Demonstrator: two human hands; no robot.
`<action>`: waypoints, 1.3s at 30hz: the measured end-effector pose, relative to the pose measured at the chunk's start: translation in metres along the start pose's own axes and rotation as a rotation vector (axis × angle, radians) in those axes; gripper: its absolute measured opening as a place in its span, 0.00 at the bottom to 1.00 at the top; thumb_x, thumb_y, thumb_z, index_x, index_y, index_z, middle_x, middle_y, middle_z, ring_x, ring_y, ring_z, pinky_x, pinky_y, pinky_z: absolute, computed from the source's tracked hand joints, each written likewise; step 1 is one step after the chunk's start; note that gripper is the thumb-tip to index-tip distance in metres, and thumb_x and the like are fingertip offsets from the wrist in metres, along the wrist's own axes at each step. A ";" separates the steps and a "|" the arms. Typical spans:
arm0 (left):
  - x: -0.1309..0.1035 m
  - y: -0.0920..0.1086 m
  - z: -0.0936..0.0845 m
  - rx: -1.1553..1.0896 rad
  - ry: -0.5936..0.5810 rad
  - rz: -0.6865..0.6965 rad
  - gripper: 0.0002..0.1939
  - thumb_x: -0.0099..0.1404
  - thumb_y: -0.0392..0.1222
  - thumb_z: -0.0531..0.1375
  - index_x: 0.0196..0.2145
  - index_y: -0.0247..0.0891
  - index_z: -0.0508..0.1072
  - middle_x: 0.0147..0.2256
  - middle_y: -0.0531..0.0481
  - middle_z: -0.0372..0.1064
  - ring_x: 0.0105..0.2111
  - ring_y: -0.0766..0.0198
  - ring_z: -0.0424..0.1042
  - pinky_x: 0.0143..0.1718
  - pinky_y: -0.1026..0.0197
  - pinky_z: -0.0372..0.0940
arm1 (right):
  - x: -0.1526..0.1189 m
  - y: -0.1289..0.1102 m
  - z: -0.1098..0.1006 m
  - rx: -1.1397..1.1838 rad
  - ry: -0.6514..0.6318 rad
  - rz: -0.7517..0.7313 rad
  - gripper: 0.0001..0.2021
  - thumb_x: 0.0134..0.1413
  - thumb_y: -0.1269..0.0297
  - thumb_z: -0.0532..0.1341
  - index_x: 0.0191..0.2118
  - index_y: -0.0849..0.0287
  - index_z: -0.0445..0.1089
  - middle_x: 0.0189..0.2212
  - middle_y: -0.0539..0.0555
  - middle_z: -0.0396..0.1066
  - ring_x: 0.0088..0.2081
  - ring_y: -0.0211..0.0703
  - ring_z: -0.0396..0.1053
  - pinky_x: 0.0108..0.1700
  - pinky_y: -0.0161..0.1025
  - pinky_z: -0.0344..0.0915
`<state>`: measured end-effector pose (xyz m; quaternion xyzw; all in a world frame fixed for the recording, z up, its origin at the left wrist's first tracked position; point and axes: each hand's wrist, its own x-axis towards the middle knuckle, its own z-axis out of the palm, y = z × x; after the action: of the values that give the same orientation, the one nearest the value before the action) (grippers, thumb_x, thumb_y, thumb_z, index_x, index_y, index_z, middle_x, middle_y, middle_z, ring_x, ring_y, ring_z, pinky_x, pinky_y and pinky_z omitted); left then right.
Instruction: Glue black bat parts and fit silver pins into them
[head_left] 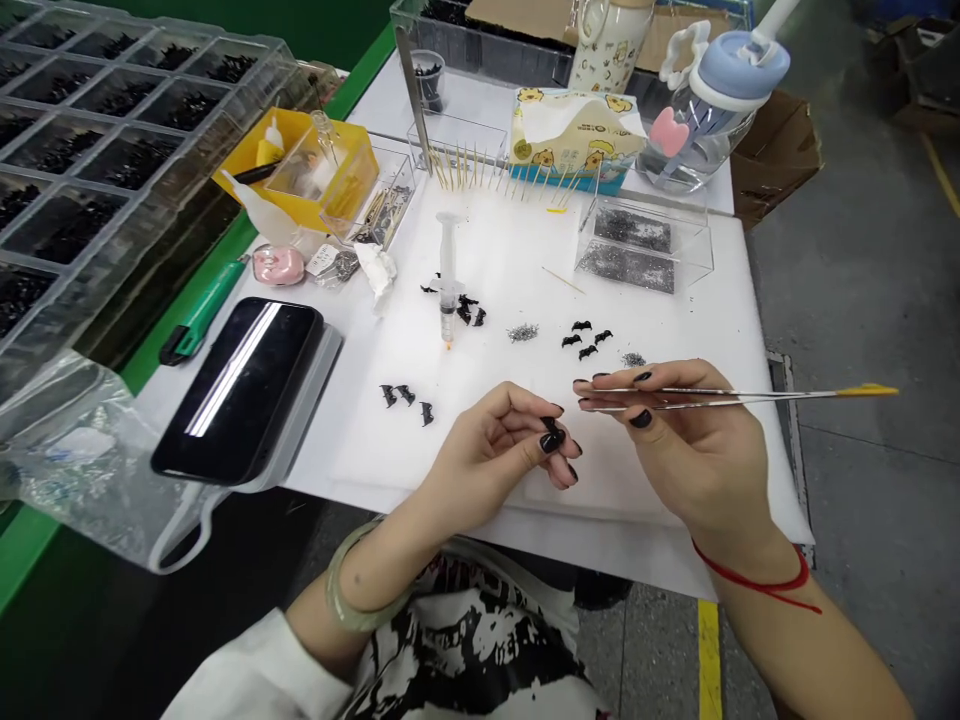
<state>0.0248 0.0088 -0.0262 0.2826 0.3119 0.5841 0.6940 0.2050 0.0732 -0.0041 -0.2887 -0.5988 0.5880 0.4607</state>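
Observation:
My left hand (491, 455) is closed above the front of the white foam sheet (480, 480), pinching a small black bat-shaped piece (552, 427) between thumb and fingers. To its right, my right hand (701, 455) grips a pair of slim metal tweezers (787, 396) with a yellow end. Their tips point left, a little apart, towards the left hand. Beyond the hands lie several black bat pieces (587, 340) and small heaps of silver glitter stones (523, 332). More bat pieces (406, 395) sit left of my left hand. An orange-tipped syringe (448, 280) lies further back.
A phone (240, 390) rests at the left near a green cutter (202, 310) and a yellow box (300, 170). At the back are upright toothpicks (472, 168), a tissue pack (574, 135), a clear box (645, 245) and a water bottle (709, 110). A compartment tray (97, 110) stands far left.

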 end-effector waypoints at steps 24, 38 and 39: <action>-0.005 0.003 -0.001 0.132 -0.021 0.070 0.08 0.71 0.34 0.62 0.47 0.39 0.76 0.34 0.49 0.77 0.27 0.68 0.77 0.34 0.64 0.74 | -0.010 -0.018 0.005 -0.281 0.217 -0.099 0.11 0.64 0.73 0.64 0.46 0.49 0.76 0.37 0.51 0.77 0.36 0.43 0.78 0.38 0.41 0.76; -0.004 0.005 0.001 0.165 -0.011 0.024 0.07 0.71 0.33 0.62 0.46 0.38 0.76 0.34 0.50 0.77 0.28 0.70 0.76 0.35 0.67 0.74 | -0.018 -0.008 0.005 -0.252 0.179 -0.189 0.10 0.62 0.69 0.68 0.47 0.47 0.77 0.36 0.51 0.81 0.34 0.51 0.81 0.26 0.45 0.80; -0.004 0.005 0.001 0.165 -0.011 0.022 0.07 0.71 0.32 0.61 0.46 0.38 0.76 0.34 0.50 0.77 0.28 0.70 0.76 0.35 0.67 0.74 | -0.019 -0.007 0.005 -0.256 0.175 -0.191 0.10 0.62 0.68 0.68 0.47 0.47 0.77 0.37 0.52 0.81 0.35 0.52 0.81 0.26 0.45 0.80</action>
<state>0.0221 0.0055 -0.0215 0.3455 0.3520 0.5623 0.6637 0.2099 0.0536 -0.0010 -0.3368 -0.6512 0.4329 0.5244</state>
